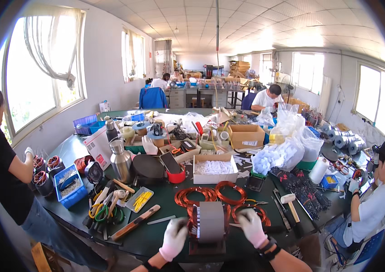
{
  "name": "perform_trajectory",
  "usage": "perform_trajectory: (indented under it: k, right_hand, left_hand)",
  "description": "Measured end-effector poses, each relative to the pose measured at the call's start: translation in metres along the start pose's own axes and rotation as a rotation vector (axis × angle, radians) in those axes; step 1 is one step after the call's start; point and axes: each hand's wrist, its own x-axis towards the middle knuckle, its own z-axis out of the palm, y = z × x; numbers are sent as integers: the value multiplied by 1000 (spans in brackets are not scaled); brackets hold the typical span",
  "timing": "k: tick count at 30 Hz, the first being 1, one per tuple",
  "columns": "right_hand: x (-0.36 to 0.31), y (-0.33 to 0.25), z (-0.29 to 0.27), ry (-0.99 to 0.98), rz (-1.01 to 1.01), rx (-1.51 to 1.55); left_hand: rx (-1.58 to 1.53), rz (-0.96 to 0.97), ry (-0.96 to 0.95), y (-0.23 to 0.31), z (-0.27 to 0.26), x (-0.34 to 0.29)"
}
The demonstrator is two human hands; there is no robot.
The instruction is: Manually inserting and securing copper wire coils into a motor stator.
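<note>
A grey cylindrical motor stator core (211, 222) lies on its side at the table's near edge, with copper wire and white slot liners at its left end. My left hand (174, 238), in a white glove, is beside that end with fingers curled; what they hold is hidden. To the right of the core is my right hand (252, 227), also gloved, its fingers bent together and slightly blurred. By its fingertips shows a thin pale pointed piece, but I cannot tell whether it is held. Copper wire coils (231, 192) lie just behind the core, one partly behind my right hand.
At left lie a wooden-handled tool (136, 222), scissors (108, 211) and a tray of yellow pieces (140, 199). A hammer (290, 206) lies right. Behind stand a box of white slips (215, 167) and a steel bottle (120, 161). Co-workers are at both sides and farther back.
</note>
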Motion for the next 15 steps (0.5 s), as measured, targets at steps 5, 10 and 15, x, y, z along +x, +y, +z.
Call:
perform_trajectory:
  k: [5, 10, 15]
  right_hand:
    - [-35, -35, 4, -384, -438, -462]
    - [-37, -35, 11, -373, -432, -531]
    - [-39, -35, 14, -298, -479, -565]
  left_hand:
    - [376, 226, -241, 41, -5, -22]
    - [417, 237, -199, 33, 2, -29]
    - [402, 247, -157, 36, 5, -30]
